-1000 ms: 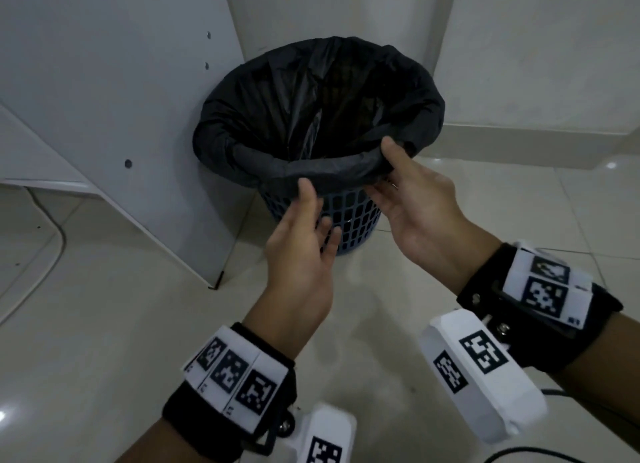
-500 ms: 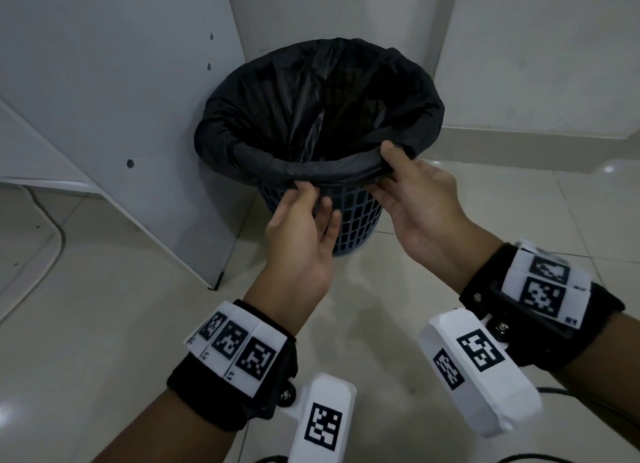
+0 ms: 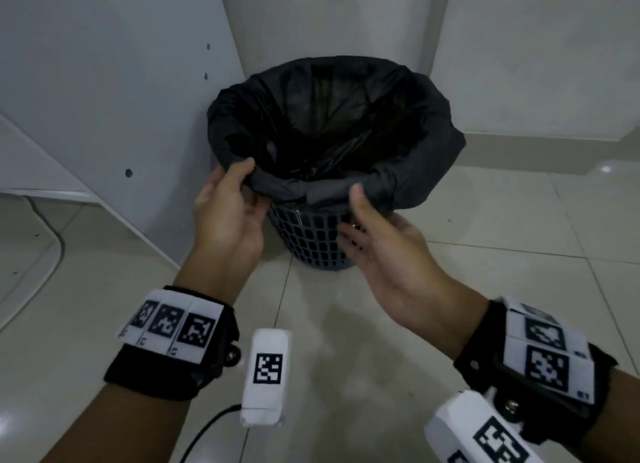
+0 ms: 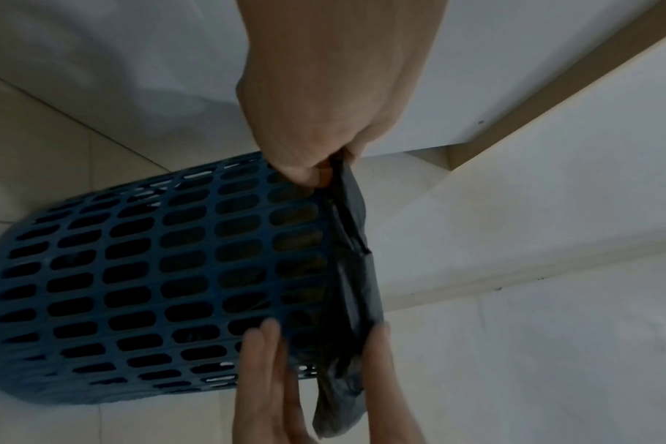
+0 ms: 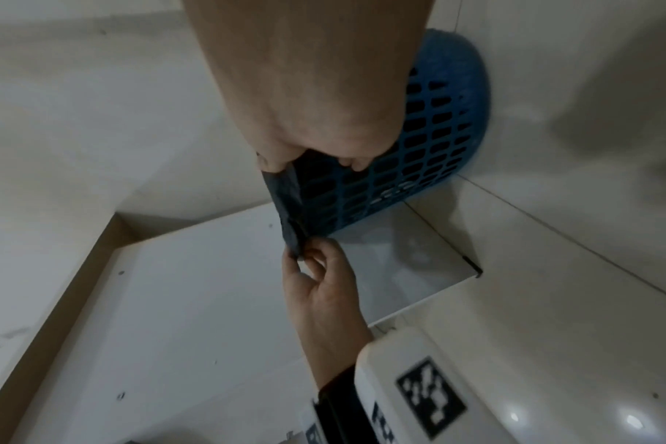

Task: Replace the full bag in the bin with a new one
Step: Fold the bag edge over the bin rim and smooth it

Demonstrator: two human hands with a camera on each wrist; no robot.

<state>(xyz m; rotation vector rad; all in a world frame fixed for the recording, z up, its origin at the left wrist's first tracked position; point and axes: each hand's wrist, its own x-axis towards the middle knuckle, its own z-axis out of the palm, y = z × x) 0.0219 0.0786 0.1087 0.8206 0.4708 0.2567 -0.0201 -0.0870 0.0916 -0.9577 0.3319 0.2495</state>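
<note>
A blue lattice bin (image 3: 311, 244) stands on the floor, lined with a black bag (image 3: 408, 178) whose top is folded over the rim. My left hand (image 3: 254, 185) pinches the bag's hem at the front left of the rim, thumb on top; the left wrist view shows that pinch (image 4: 324, 168). My right hand (image 3: 349, 213) holds the hem at the front right, thumb outside the fold and fingers (image 4: 263, 345) under it against the lattice. Between the hands the fold is bunched up. The bag's contents are too dark to see.
The bin sits in a corner between a white cabinet panel (image 3: 104, 98) on the left and the wall (image 3: 536, 64) behind. A dark cable (image 3: 52, 234) runs over the tiled floor (image 3: 519, 289) at far left. Open floor lies in front and to the right.
My left hand moved from the front middle of the rim to its left side and took hold of the hem. The right hand slid lower on the fold, which is now bunched.
</note>
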